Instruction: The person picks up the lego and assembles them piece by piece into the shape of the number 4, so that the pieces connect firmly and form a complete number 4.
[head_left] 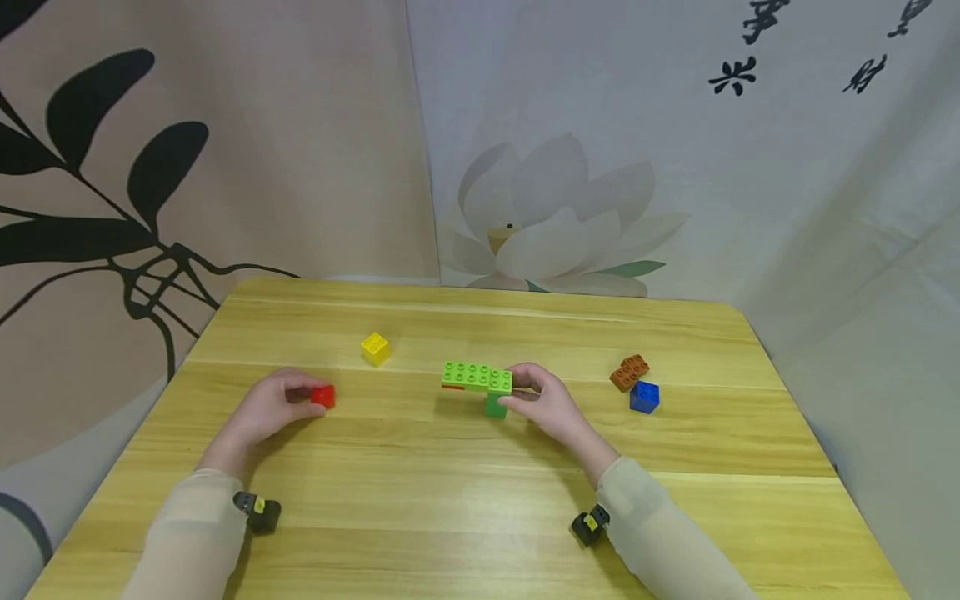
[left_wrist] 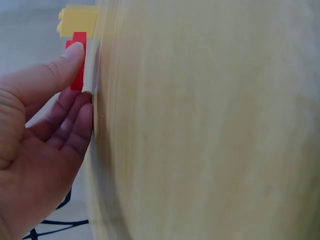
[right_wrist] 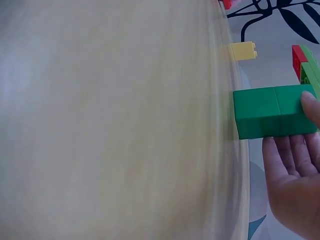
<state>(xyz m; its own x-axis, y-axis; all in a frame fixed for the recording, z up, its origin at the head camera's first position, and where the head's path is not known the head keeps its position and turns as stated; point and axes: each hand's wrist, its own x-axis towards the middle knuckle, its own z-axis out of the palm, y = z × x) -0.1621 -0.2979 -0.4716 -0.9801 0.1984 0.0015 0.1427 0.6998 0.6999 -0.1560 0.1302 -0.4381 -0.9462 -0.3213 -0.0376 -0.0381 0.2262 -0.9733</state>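
Closest to me, pale sleeves (head_left: 187,533) reach over the worktop (head_left: 420,508), each with a small black camera (head_left: 261,512) at the wrist. Beyond the cuffs, the left hand (head_left: 272,406) pinches a red block (head_left: 322,396) between thumb and fingers, the grip closed down to the block's width; whether the block touches the wood I can't tell. Level with it, the right hand (head_left: 546,403) pinches the right side of an assembly: a dark green column (right_wrist: 257,112) under a light green bar (head_left: 468,377) that juts left, with a red piece (head_left: 452,387) under its outer end. To my mind, this hold works best with the column kept upright and pinched firmly, since the overhang could lever it askew; the red block wants a light pinch at its sides, studs left clear. Right of that hand sits a blue block (head_left: 644,397), brown blocks (head_left: 622,379) just behind it. Farther back, a yellow block (head_left: 376,348) stands between the two hands, and behind the worktop hangs a printed cloth (head_left: 337,150).
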